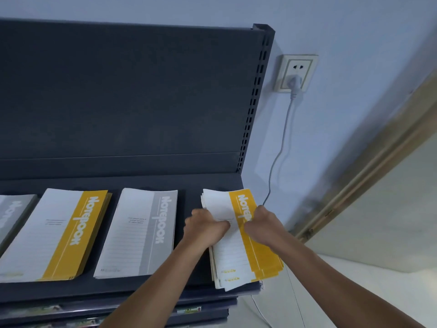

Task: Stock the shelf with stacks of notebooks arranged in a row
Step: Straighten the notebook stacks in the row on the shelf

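Note:
A dark shelf point(194, 286) carries a row of notebook stacks. At its right end lies a yellow-and-white notebook stack point(238, 254), slightly fanned and skewed, its near end reaching the shelf's front edge. My left hand point(204, 227) grips its left side and my right hand point(262, 224) grips its right side, both with fingers curled onto the top cover. Left of it sit a grey-and-white notebook stack point(139, 233), another yellow-and-white stack point(54, 235), and a grey stack point(11, 214) cut off at the frame's left edge.
The shelf's dark back panel point(118, 91) rises behind the stacks, with a slotted upright point(256, 91) at its right. On the wall beside it, a socket point(295, 72) holds a plug whose cable point(279, 150) hangs down. Lower shelf edges point(189, 310) show below.

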Tool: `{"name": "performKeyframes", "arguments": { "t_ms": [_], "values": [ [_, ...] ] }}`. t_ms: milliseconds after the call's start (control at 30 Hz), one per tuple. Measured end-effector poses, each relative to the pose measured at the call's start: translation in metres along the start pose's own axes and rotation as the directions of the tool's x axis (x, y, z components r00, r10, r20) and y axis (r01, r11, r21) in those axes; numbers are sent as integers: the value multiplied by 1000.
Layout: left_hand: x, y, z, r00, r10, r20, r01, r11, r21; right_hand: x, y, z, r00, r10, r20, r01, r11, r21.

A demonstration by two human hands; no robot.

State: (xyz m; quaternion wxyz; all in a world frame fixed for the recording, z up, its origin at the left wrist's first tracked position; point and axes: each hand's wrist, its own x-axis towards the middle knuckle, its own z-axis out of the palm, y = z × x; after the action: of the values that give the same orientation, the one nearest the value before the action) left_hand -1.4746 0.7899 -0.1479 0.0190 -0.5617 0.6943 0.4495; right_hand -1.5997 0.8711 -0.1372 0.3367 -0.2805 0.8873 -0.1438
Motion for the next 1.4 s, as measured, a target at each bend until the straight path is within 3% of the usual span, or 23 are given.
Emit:
{"name": "performKeyframes", "arguments": {
  "t_ms": [100,200,367,500,867,1000,1133,1400],
  "values": [
    [-6,7,-7,1000,-10,-4,10,998,-63,-3,-6,-2,998,-26,-63,27,1000,13],
    [-11,18,-20,996,-1,-85,-5,997,-74,-3,-12,-2,988,-92,-126,111,983,146],
    [-26,19,-40,939,259,-226,-311,921,-235,-15,-18,3,887,-252,-386,387,862,326],
    [-35,11,-39,883,353,-308,-456,799,-392,-31,-20,5,792,-292,-536,534,756,377],
    [-43,-10,-18,862,399,-313,-507,686,-521,-47,-9,30,831,-201,-519,478,735,481],
    [-44,-10,-16,847,395,-356,-531,658,-534,-48,-12,34,817,-169,-552,480,730,487],
    [-46,-8,-22,834,378,-402,-550,612,-567,-49,-17,29,787,-229,-573,527,731,433],
    [-47,-17,-29,849,427,-310,-527,658,-538,-48,-11,29,797,-247,-551,536,708,460]
  ]
}}
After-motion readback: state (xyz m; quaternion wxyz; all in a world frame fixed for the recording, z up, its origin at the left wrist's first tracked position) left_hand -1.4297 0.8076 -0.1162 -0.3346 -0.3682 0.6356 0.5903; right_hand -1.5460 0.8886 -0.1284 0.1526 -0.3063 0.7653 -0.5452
